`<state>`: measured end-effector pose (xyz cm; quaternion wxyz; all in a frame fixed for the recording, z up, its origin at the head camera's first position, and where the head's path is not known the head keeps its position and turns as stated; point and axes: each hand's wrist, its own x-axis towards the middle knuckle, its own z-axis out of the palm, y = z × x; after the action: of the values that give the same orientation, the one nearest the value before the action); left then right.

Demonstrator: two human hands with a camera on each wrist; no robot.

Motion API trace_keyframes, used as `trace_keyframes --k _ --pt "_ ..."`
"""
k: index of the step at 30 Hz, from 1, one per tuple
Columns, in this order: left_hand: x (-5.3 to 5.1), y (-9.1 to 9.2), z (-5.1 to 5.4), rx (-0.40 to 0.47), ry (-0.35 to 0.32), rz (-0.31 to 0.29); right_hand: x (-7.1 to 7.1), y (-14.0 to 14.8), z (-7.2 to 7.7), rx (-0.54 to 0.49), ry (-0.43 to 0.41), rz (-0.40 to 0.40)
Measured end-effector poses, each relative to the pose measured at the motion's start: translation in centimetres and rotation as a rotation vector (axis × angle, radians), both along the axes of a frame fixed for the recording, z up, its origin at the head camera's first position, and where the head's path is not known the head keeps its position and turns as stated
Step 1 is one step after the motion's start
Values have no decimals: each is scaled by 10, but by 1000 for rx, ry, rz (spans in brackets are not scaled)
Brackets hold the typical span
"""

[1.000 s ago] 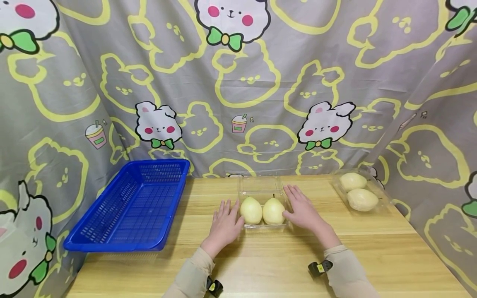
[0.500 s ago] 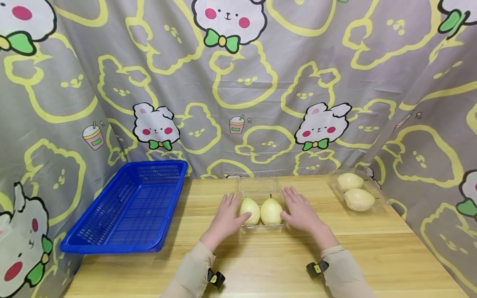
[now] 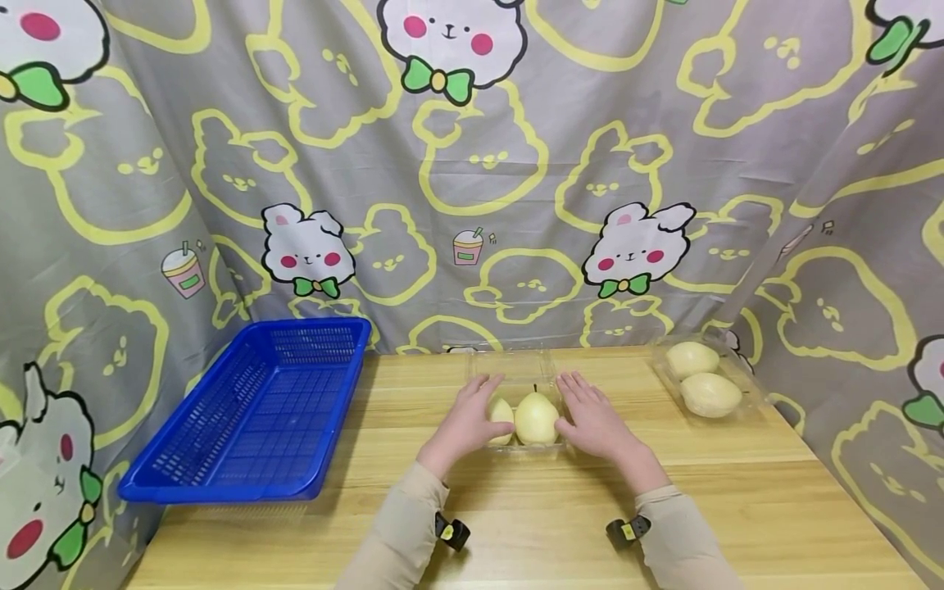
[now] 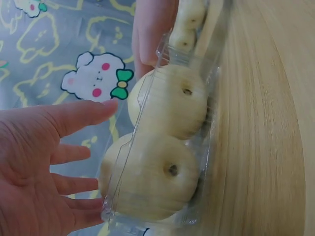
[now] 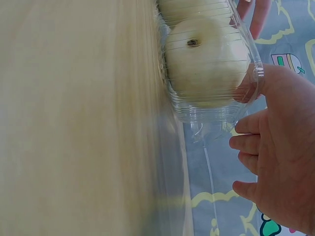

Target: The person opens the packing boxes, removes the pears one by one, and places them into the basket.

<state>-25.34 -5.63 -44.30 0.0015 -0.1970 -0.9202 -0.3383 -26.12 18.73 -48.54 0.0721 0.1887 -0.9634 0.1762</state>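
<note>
Two pale yellow pears, a left one [image 3: 501, 411] and a right one [image 3: 537, 419], sit side by side in a clear plastic clamshell box [image 3: 512, 365], its lid folded back. My left hand [image 3: 463, 422] hovers over the left pear and partly covers it in the head view. In the left wrist view, that hand's fingers [image 4: 74, 184] are spread beside the box, holding nothing. My right hand [image 3: 596, 419] lies along the box's right side with fingers extended. The right wrist view has its thumb [image 5: 252, 86] over the box's rim, by a pear [image 5: 206, 64].
Far left on the wooden table [image 3: 546, 524] stands a blue plastic basket [image 3: 324, 434]. At the back right, another clear box [image 3: 751, 378] holds two pears. A patterned curtain [image 3: 413, 205] hangs behind and at both sides.
My left hand has moved right and slightly up, from beside the box to over the left pear. My right hand has stayed nearly still at the box's right side.
</note>
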Motion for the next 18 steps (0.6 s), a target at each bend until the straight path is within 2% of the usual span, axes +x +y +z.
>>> trace_keyframes --k 13,18 --pt "-1 9 -5 -43 -49 26 -1 0 -2 -18 -24 1" --pt "1 11 -6 -99 -41 24 -1 0 -4 -13 -27 1"
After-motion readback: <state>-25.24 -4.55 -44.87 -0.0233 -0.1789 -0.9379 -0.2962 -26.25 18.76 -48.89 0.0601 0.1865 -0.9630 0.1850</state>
